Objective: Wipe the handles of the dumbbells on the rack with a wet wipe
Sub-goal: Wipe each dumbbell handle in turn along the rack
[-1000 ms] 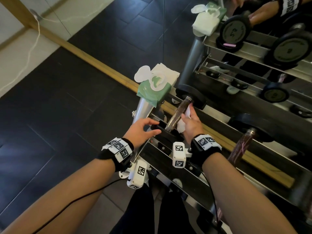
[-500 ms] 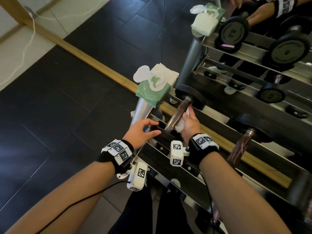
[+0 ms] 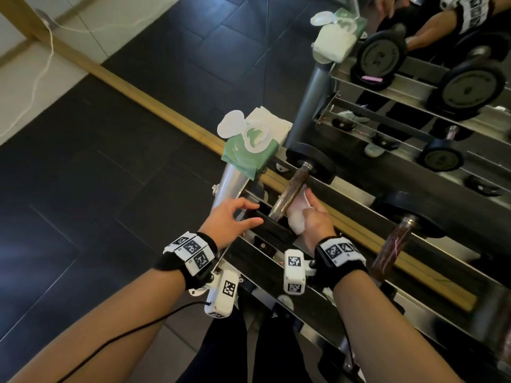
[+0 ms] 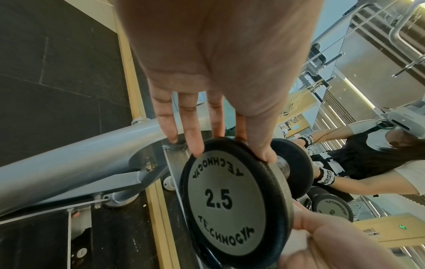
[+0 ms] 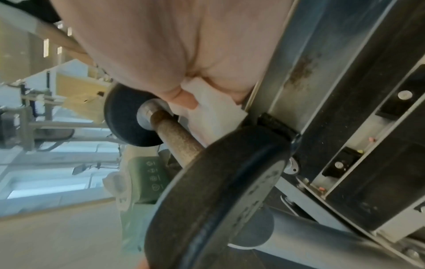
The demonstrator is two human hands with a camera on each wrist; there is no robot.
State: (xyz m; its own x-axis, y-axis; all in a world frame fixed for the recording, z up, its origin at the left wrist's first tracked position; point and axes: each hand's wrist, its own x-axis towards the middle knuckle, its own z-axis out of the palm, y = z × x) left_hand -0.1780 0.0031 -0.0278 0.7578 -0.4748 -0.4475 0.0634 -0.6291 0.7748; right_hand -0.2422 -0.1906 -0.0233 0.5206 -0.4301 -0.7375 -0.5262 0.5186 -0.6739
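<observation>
A 2.5 dumbbell (image 3: 293, 186) with a rusty brown handle (image 5: 181, 140) lies on the steel rack (image 3: 356, 194). My right hand (image 3: 312, 214) grips a crumpled white wet wipe (image 3: 296, 221) and holds it against the right side of the handle, close to the near plate (image 5: 218, 191). My left hand (image 3: 243, 214) lies with straight fingers and thumb on the rim of that near plate (image 4: 230, 200), steadying it. Most of the wipe (image 5: 211, 116) is hidden inside the right palm.
A green pack of wipes (image 3: 249, 150) with its lid open sits on top of the rack's grey post (image 3: 229, 181). A second dumbbell (image 3: 392, 244) lies further right on the same shelf. A mirror behind reflects the rack, and dark floor tiles lie to the left.
My right hand has slid the wipe a little down the handle towards the near plate. The left hand stays on the plate's rim.
</observation>
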